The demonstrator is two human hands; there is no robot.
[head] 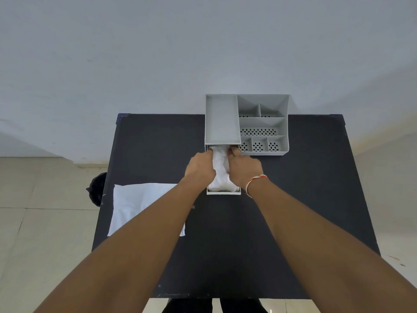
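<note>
Gripping cloth (220, 175) with left hand (200, 166) and right hand (244, 169); tuck edges below drawer (223, 192) rim (evenly, both sides); avoid bunching.

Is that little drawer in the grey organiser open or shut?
Open. The drawer sticks out of the grey organiser toward the person, and the left hand and right hand hold a white cloth inside it.

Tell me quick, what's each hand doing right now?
Left hand: fingers curled, grips the left side of the white cloth in the open drawer.
Right hand: fingers curled, grips its right side.
</note>
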